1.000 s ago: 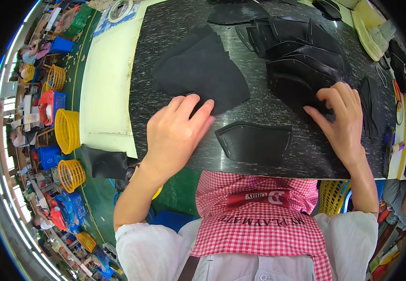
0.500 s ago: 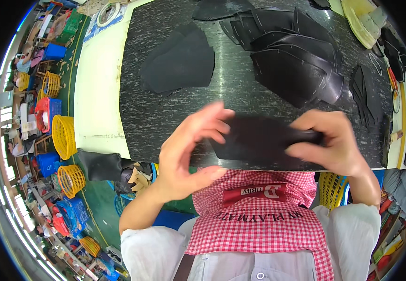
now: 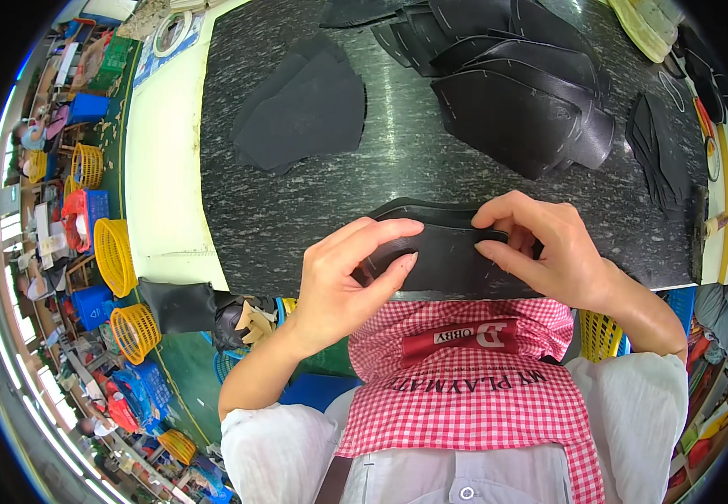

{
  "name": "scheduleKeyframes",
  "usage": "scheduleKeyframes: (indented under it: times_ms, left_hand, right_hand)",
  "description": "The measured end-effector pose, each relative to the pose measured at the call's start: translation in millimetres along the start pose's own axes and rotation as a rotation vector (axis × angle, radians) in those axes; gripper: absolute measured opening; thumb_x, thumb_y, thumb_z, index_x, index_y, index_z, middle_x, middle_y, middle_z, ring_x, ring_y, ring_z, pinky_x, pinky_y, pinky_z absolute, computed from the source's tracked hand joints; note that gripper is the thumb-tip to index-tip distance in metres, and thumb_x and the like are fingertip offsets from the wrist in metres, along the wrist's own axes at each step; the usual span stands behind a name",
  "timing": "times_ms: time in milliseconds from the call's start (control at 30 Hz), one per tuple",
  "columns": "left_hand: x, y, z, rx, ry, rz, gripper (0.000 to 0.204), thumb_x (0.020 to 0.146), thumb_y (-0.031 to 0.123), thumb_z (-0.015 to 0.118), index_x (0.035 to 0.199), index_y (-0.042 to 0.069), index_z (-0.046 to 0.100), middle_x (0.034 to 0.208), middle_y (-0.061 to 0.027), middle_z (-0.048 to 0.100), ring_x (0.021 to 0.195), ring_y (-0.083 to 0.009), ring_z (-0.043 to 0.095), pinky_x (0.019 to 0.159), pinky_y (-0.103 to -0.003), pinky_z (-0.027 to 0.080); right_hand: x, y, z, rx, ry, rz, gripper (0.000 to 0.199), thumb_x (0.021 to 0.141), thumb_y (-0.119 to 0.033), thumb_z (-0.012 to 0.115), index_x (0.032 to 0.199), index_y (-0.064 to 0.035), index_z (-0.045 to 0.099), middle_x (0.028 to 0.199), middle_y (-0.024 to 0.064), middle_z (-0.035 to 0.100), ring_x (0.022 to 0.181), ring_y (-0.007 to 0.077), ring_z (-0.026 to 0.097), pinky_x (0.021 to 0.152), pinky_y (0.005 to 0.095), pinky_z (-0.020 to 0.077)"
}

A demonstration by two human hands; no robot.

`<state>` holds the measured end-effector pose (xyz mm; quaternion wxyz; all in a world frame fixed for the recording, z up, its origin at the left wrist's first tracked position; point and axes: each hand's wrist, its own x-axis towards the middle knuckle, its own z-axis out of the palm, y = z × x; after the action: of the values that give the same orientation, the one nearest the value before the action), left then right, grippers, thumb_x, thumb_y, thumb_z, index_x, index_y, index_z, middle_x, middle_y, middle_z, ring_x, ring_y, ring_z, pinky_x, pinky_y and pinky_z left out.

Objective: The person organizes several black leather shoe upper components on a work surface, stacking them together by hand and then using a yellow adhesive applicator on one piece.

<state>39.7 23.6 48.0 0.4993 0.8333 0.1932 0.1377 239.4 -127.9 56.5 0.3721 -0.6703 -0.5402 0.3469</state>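
Observation:
A black leather piece (image 3: 452, 252) lies at the near edge of the dark speckled table, its far edge curved and folded over. My left hand (image 3: 351, 265) pinches its left end between thumb and forefinger. At the right end, my right hand (image 3: 540, 244) grips the edge, fingers curled behind and thumb in front. Beyond my hands, to the right, lies a fanned pile of glossy black leather pieces (image 3: 507, 122) with pale marks along their edges. A stack of matte black pieces (image 3: 305, 113) rests at the far left.
Narrow black pieces (image 3: 658, 155) lie on the table's right side, with orange-handled scissors (image 3: 707, 126) beyond. A roll of tape (image 3: 174, 34) sits at the far left corner. Yellow baskets (image 3: 114, 256) stand on the floor to the left. A yellow crate (image 3: 601, 334) is below the table's right side.
My left hand, previously spread beside the leather piece, now pinches its left end. The piece has turned from a blurred flat shape to one with its far edge folded. The view has shifted slightly.

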Motion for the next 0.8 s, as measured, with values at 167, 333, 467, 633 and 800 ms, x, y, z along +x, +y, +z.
scheduleKeyframes:
  times_ms: [167,333,467,633,800]
  left_hand:
    - [0.9,3.5,4.1,0.057,0.010,0.035,0.033,0.075,0.001,0.074,0.107,0.006,0.069,0.083,-0.0068,0.065,0.067,-0.0115,0.060,0.053,-0.021,0.044]
    - [2.1,6.6,4.7,0.147,0.005,0.082,0.034,0.075,0.000,0.073,0.108,0.006,0.068,0.081,-0.0070,0.063,0.063,-0.0122,0.059,0.050,-0.025,0.044]
    - [1.1,3.7,9.1,0.268,0.009,0.174,0.032,0.077,0.003,0.069,0.109,0.005,0.061,0.078,-0.0088,0.056,0.055,-0.0220,0.056,0.048,-0.032,0.047]
    - [27.1,6.2,-36.8,0.721,-0.019,0.218,0.029,0.076,0.013,0.072,0.103,0.007,0.063,0.081,-0.0068,0.056,0.072,-0.0236,0.059,0.067,-0.040,0.048]
    - [64.8,-25.4,-88.9,0.865,0.356,0.324,0.033,0.074,0.015,0.077,0.103,0.003,0.067,0.090,-0.0077,0.061,0.085,-0.0263,0.060,0.079,-0.034,0.048]
  right_hand:
    - [0.4,1.5,1.3,0.014,0.011,-0.001,0.020,0.081,-0.008,0.070,0.097,-0.0055,0.057,0.066,0.0039,0.055,0.054,0.0128,0.056,0.049,0.0266,0.0447]
    - [4.5,0.7,0.2,-0.306,0.097,-0.235,0.025,0.074,-0.008,0.072,0.091,-0.0057,0.055,0.073,0.0060,0.055,0.060,0.0250,0.059,0.051,0.0341,0.0467]
    - [3.3,-7.9,5.0,-0.384,0.082,-0.441,0.023,0.074,-0.011,0.069,0.093,-0.0060,0.056,0.080,0.0059,0.053,0.067,0.0241,0.058,0.056,0.0341,0.0477]
    - [3.4,-6.3,19.4,-0.269,-0.053,-0.410,0.020,0.076,-0.010,0.066,0.094,-0.0052,0.060,0.090,0.0091,0.052,0.077,0.0244,0.058,0.064,0.0372,0.0503]
    - [36.6,-12.2,-44.4,-0.887,0.480,-0.346,0.040,0.069,-0.012,0.075,0.107,-0.0051,0.064,0.101,0.0079,0.057,0.087,0.0270,0.056,0.075,0.0356,0.0469]
